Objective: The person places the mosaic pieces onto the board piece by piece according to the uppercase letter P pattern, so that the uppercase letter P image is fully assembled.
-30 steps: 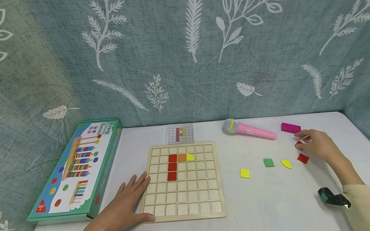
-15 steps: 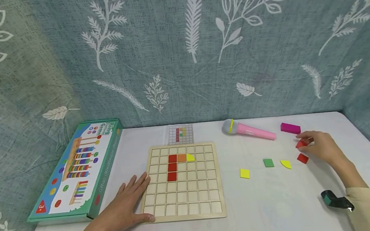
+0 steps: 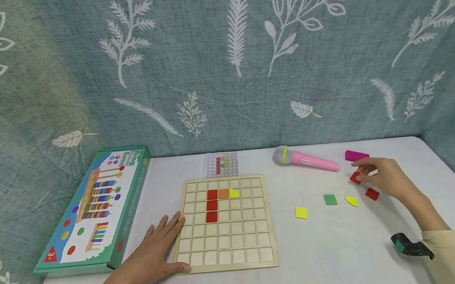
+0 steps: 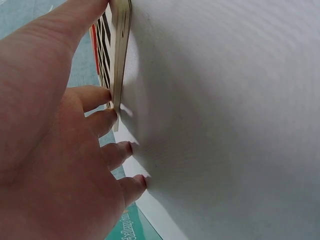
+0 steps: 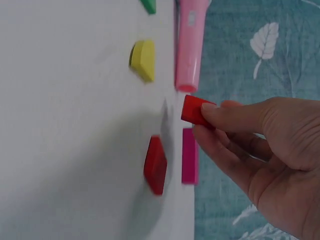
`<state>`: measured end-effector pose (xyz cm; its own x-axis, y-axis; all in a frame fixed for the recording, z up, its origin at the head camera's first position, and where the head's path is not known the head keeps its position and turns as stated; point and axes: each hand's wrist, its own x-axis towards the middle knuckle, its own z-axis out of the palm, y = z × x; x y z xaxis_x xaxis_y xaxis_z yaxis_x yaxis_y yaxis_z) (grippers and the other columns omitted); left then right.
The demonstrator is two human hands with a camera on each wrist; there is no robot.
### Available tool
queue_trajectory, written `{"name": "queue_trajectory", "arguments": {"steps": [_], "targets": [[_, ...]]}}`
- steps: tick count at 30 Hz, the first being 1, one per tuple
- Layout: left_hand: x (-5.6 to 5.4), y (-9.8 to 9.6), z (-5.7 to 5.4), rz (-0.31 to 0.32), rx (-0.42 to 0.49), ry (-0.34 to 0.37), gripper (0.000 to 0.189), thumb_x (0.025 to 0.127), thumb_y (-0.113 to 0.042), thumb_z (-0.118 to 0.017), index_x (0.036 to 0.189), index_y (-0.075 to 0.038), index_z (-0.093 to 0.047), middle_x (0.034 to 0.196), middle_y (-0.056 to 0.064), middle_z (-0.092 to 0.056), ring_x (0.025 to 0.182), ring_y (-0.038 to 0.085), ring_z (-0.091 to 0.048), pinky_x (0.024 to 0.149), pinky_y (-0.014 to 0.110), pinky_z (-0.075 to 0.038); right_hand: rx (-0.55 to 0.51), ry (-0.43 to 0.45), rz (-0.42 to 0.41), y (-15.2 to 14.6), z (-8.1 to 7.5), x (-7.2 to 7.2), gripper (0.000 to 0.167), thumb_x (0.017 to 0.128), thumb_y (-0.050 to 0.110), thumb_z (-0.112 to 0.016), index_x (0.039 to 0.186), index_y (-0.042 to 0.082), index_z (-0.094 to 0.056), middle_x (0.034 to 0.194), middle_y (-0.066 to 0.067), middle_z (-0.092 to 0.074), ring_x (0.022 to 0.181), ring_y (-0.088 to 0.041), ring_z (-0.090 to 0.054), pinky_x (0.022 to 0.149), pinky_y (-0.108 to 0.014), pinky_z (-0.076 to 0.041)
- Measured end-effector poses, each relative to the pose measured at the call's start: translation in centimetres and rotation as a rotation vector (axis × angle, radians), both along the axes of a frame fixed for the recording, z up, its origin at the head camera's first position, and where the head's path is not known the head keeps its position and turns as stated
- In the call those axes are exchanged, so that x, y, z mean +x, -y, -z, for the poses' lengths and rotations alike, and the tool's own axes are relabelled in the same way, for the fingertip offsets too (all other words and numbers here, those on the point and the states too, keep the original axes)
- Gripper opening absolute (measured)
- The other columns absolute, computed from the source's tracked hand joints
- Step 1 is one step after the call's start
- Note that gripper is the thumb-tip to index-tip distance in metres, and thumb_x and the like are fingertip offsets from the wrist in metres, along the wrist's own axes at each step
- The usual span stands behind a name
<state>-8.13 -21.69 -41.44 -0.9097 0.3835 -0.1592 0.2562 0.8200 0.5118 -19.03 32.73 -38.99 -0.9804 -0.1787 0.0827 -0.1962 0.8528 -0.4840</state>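
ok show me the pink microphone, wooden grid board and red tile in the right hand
Pink microphone (image 3: 311,160): head view, on the handle.
Wooden grid board (image 3: 222,228): head view, bare cell.
Held red tile (image 5: 192,109): right wrist view, exposed end.

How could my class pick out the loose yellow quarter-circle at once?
Find the wooden grid board, then go right across the white table. Past the green square lies the yellow quarter-circle, the only loose tile with a curved edge.

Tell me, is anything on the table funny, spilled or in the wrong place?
The pink toy microphone looks a bit odd: it lies slanted behind the yellow square and green square, and doesn't seem to belong with the wooden grid board. I see nothing spilled or broken.
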Motion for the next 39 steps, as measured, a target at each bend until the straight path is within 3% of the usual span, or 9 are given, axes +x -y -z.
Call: {"name": "queue_trajectory", "arguments": {"steps": [5,15,23,31,39], "targets": [[0.0,0.0,0.1,-0.004,-0.004,-0.005,0.112,0.069,-0.063,-0.076,0.153,-0.003,-0.031,0.160,0.017,-0.024,0.145,0.048,-0.014,0.114,0.066,-0.011,-0.039,-0.008,-0.064,1.7,-0.4,-0.1,0.035,0.080,-0.004,-0.076,0.114,-0.007,-0.067,0.090,-0.012,-0.068,0.087,-0.033,-0.065,0.065,-0.021,-0.054],[-0.1,0.1,0.1,0.003,0.003,-0.013,0.112,0.070,-0.064,-0.075,0.153,-0.003,-0.031,0.160,0.017,-0.024,0.145,0.049,-0.014,0.114,0.067,-0.011,-0.097,-0.003,-0.163,5.3,-0.2,-0.7,0.033,0.081,-0.005,-0.075,0.113,-0.006,-0.068,0.090,-0.007,-0.068,0.085,-0.024,-0.063,0.079,-0.044,-0.058],[-0.1,0.2,0.3,0.008,0.019,-0.016,0.111,0.070,-0.062,-0.076,0.152,-0.002,-0.032,0.160,0.018,-0.024,0.144,0.049,-0.013,0.113,0.068,-0.010,-0.170,0.003,-0.280,9.0,0.6,-1.2,0.031,0.083,-0.008,-0.071,0.113,-0.005,-0.069,0.096,-0.008,-0.070,0.086,-0.021,-0.064,0.075,-0.031,-0.057],[-0.1,0.6,0.7,0.011,0.016,-0.013,0.112,0.070,-0.064,-0.075,0.153,-0.003,-0.030,0.160,0.017,-0.023,0.145,0.048,-0.013,0.114,0.067,-0.010,-0.235,-0.023,-0.363,12.9,1.3,-1.4,0.026,0.082,-0.010,-0.070,0.108,-0.007,-0.069,0.093,-0.008,-0.070,0.084,-0.021,-0.064,0.078,-0.042,-0.057],[-0.2,0.9,1.2,0.018,0.025,-0.021,0.113,0.069,-0.066,-0.074,0.153,-0.004,-0.031,0.161,0.016,-0.022,0.145,0.048,-0.012,0.114,0.066,-0.008,-0.252,-0.026,-0.420,16.6,1.5,-1.4,0.027,0.081,-0.009,-0.072,0.108,-0.005,-0.070,0.094,-0.007,-0.071,0.085,-0.019,-0.065,0.074,-0.033,-0.057]]}}
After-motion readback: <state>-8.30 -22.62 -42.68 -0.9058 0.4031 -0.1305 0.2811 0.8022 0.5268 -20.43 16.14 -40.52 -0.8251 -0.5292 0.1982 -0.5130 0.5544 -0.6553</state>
